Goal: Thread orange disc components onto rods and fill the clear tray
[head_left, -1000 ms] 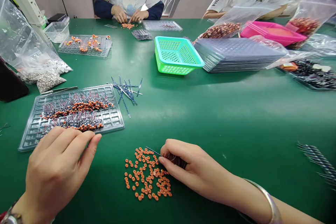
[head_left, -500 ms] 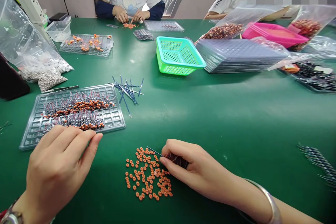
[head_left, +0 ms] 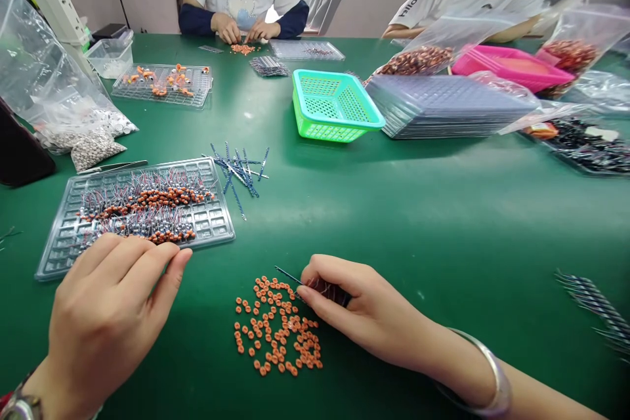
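Observation:
My right hand [head_left: 364,312] is closed, with thumb and forefinger pinching a thin dark strip [head_left: 287,274] that points out to the left. Behind the thumb, a dark reddish bundle [head_left: 331,290] shows under the curled fingers; what it is made of I cannot make out. Many small orange rings [head_left: 283,331] lie loose on the table just left of this hand. My left hand [head_left: 105,315] is at the near edge of a clear compartmented tray [head_left: 221,226], thumb and forefinger pressed together. Whatever those fingertips may hold is hidden. Rows of small wired parts with orange ends [head_left: 157,198] lie in the tray.
Loose blue strips [head_left: 241,169] lie beyond the tray, with tweezers [head_left: 115,167] behind it. A green basket [head_left: 339,128] and stacked clear trays [head_left: 453,108] stand farther back. Bags of white parts [head_left: 93,144] sit at left. Dark strips [head_left: 593,305] lie at right. A co-worker's hands [head_left: 243,29] work opposite.
My right hand has shifted slightly up, away from me, with the strip still pinched. My left hand stays in almost the same place by the tray.

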A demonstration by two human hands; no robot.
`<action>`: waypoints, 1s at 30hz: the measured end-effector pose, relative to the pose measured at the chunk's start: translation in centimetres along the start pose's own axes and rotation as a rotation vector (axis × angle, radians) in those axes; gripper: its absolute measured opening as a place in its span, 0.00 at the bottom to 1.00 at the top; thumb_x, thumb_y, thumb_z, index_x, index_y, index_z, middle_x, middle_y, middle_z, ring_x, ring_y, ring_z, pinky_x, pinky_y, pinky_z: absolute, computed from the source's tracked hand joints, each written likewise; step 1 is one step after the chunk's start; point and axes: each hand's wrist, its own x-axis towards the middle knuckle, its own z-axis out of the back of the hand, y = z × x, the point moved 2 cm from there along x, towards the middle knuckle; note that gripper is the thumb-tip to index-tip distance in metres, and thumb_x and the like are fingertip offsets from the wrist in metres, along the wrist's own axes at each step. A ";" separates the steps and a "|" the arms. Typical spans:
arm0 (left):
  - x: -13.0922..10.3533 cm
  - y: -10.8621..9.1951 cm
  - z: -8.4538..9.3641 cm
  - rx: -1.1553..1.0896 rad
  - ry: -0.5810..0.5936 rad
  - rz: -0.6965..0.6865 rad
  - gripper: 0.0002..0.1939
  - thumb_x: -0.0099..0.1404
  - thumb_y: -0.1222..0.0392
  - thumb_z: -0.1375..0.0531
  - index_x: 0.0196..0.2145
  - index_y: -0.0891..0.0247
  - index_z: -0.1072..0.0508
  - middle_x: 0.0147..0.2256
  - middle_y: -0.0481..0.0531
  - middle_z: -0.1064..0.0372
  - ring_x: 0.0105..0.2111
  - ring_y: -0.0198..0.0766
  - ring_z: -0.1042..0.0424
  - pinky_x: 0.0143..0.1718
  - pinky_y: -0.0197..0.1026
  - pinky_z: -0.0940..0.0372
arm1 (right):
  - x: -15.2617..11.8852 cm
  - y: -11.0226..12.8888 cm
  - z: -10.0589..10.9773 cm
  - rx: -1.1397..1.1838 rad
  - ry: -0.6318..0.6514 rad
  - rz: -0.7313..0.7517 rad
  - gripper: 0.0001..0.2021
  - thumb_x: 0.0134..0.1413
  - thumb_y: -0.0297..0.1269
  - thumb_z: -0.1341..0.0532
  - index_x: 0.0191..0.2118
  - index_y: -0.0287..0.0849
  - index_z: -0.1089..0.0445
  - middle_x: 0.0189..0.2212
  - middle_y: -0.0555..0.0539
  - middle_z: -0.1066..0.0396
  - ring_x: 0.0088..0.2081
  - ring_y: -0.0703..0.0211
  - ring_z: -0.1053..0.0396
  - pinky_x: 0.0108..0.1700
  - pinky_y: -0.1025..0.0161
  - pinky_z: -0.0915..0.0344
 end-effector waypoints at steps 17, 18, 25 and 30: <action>0.1 0.0 0.1 -0.023 0.005 0.001 0.07 0.59 0.67 0.36 0.35 0.61 0.29 0.29 0.50 0.30 0.29 0.42 0.35 0.33 0.49 0.39 | 0.2 -0.2 0.0 -0.039 0.067 0.071 0.08 0.58 0.29 0.47 0.27 0.43 0.41 0.23 0.52 0.39 0.23 0.65 0.44 0.25 0.69 0.44; 0.0 0.0 0.1 -0.025 0.005 0.002 0.07 0.59 0.67 0.36 0.36 0.61 0.29 0.29 0.50 0.30 0.30 0.42 0.35 0.33 0.49 0.39 | 0.2 -0.3 0.0 -0.036 0.068 0.070 0.08 0.59 0.29 0.47 0.27 0.43 0.41 0.23 0.52 0.39 0.23 0.65 0.44 0.25 0.69 0.44; 0.1 0.0 0.2 -0.019 0.004 -0.001 0.06 0.59 0.67 0.37 0.35 0.61 0.29 0.29 0.51 0.30 0.30 0.43 0.34 0.34 0.49 0.38 | 0.0 -0.4 -0.1 -0.006 0.077 0.065 0.08 0.59 0.29 0.46 0.28 0.43 0.41 0.23 0.52 0.40 0.24 0.65 0.44 0.26 0.69 0.44; 0.1 0.0 0.1 -0.011 -0.001 0.001 0.05 0.60 0.66 0.37 0.35 0.61 0.30 0.28 0.50 0.30 0.28 0.42 0.35 0.33 0.49 0.38 | 0.0 -0.5 -0.2 0.028 0.068 0.044 0.08 0.59 0.30 0.46 0.28 0.43 0.41 0.23 0.53 0.40 0.24 0.65 0.44 0.26 0.69 0.44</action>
